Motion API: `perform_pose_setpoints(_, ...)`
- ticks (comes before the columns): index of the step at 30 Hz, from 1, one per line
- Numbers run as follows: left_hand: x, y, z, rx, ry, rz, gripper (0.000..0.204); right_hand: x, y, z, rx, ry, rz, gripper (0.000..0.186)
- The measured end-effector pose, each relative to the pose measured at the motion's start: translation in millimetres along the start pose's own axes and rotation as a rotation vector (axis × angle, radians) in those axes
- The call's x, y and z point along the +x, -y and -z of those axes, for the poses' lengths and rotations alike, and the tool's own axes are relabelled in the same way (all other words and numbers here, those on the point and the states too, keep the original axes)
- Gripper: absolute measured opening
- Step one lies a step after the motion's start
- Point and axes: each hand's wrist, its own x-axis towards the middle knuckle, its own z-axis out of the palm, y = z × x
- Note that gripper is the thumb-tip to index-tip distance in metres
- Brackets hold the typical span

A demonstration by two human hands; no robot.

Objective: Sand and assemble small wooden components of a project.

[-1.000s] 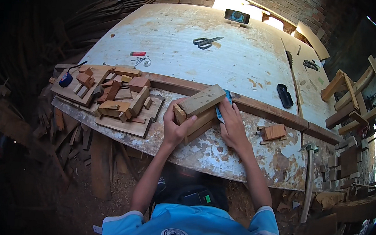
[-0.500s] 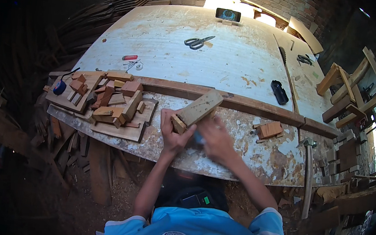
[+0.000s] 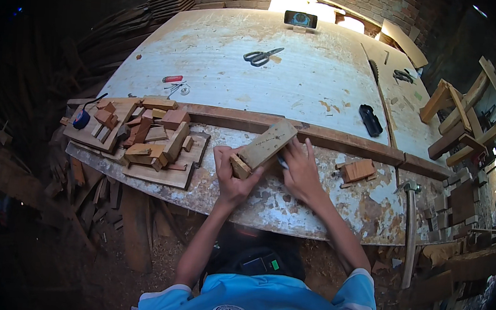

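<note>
My left hand (image 3: 234, 180) is wrapped round the near end of a wooden block (image 3: 269, 143), which is pale grey-brown on top and tilted up to the right. At that near end a smaller light-wood piece (image 3: 239, 166) sits against the block. My right hand (image 3: 303, 174) is at the block's right side, its index finger stretched along the far end. A bit of something pale blue (image 3: 283, 162) shows between its thumb side and the block. Its kind is too small and covered to make out.
Left of my hands lies a pile of wood offcuts (image 3: 156, 138) on boards, beside a blue tape measure (image 3: 81, 118). A long wooden beam (image 3: 343, 141) crosses the bench. Scissors (image 3: 261, 56), a black case (image 3: 370, 120), a reddish wood block (image 3: 357, 171) and a hammer (image 3: 409, 228) lie around.
My right hand, blurred before, has moved slightly up and right along the block's side and is sharper now. The left hand keeps its hold; the block has shifted only slightly.
</note>
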Motion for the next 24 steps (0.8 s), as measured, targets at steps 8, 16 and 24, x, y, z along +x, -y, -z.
perform_pose_setpoints(8, -4.0, 5.2, -1.6, 0.058, -0.046, 0.040, 0.054, 11.6, -9.3, 6.3, 0.121, -0.174, -0.080, 0.050)
perform_pose_setpoints(16, -2.6, 3.2, -3.8, 0.011, -0.058, 0.050, 0.055, 5.9, -5.5, 3.6, 0.032, -0.046, 0.111, 0.048)
perform_pose_setpoints(24, -2.1, 1.5, -4.6, -0.095, -0.036, 0.071, 0.051, 3.8, -4.2, 8.0, 0.064, 0.111, 0.278, 0.054)
